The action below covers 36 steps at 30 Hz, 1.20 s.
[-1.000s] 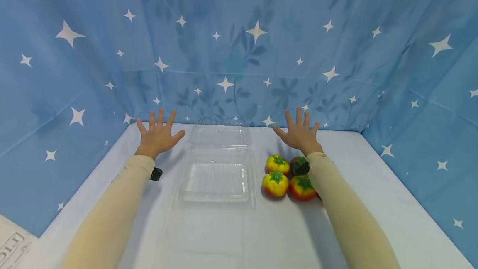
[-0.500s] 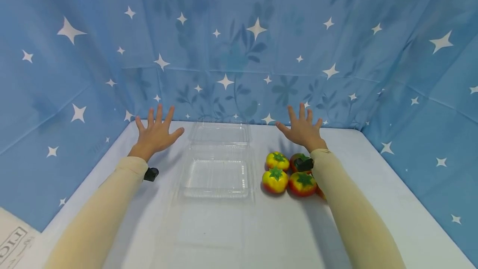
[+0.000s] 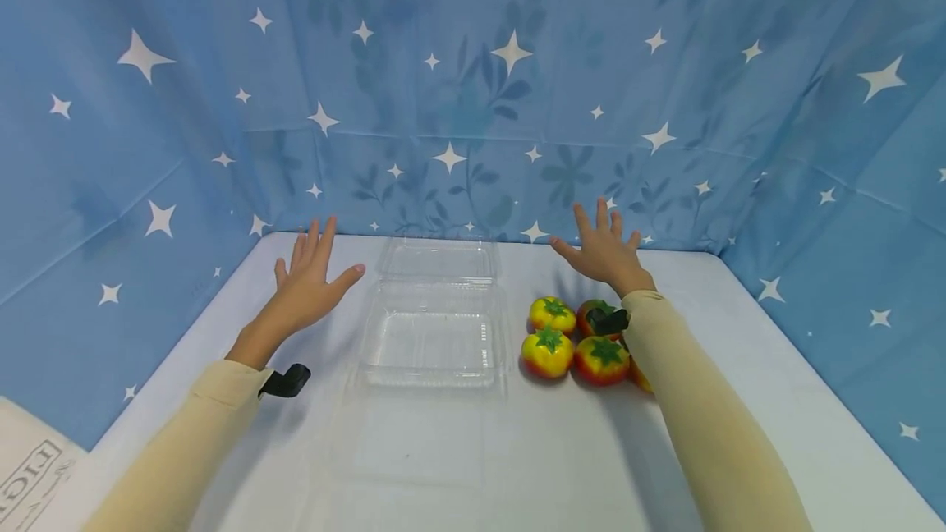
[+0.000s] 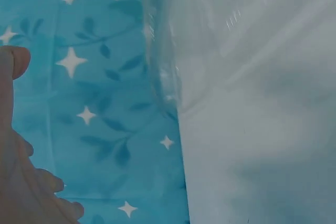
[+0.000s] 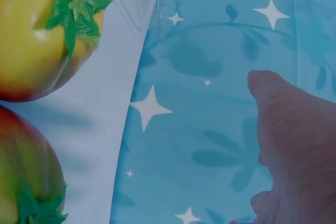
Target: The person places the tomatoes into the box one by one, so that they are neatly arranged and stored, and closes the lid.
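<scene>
My left hand (image 3: 305,292) hovers over the left side of the white table, fingers spread and holding nothing. Its thumb points toward a clear plastic clamshell box (image 3: 429,376), whose lid (image 3: 439,259) lies folded back toward the curtain. On the other side my right hand (image 3: 608,257), also spread and holding nothing, is raised beyond several yellow-and-red persimmon-like fruits (image 3: 547,353) with green leafy tops. My right forearm partly covers the rightmost fruit (image 3: 640,378). The right wrist view shows two fruits (image 5: 31,40) close up, apart from the hand (image 5: 302,140).
A blue curtain (image 3: 473,89) with white stars surrounds the table (image 3: 562,450) at the back and sides. A pale printed item (image 3: 33,466) lies at the lower left corner. Black wrist cameras (image 3: 287,381) sit under both wrists.
My left hand has drawn back toward me and tilted, with its fingers closer together. The right hand has shifted slightly right. Box and fruits stay put.
</scene>
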Motion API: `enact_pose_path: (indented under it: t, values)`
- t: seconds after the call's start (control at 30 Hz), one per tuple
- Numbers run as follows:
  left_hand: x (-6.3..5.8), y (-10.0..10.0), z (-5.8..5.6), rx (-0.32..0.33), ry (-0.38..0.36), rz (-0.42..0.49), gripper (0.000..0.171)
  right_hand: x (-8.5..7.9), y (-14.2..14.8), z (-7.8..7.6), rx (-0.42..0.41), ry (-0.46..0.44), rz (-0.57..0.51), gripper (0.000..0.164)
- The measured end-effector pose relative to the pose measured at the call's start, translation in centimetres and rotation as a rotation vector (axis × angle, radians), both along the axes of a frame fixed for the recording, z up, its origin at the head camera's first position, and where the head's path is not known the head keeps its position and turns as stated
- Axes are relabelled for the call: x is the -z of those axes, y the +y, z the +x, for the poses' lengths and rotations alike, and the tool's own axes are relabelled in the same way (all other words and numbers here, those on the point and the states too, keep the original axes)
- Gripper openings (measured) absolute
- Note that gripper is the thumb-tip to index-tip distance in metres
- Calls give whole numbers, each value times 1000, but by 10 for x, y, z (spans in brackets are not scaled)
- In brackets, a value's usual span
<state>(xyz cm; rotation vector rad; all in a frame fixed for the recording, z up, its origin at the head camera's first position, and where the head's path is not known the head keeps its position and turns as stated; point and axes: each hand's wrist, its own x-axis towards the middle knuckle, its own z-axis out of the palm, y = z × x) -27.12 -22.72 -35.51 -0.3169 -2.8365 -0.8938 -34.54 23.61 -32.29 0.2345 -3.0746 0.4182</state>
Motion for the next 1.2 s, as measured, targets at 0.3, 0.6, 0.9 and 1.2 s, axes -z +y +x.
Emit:
enact_pose_path:
  t: [0.3, 0.6, 0.9, 1.2]
  values:
    - [17, 13, 40, 78, 33, 148, 100, -5, 10, 6, -28, -11, -36, 94]
    - [46, 25, 52, 117, -24, 163, 105, -16, 19, 19, -43, -24, -86, 94]
    - [55, 32, 58, 166, -74, 117, 111, -15, 27, 30, -65, -72, -131, 92]
    - [66, 41, 61, 183, -112, 79, 116, -10, 50, 55, -108, -123, -227, 92]
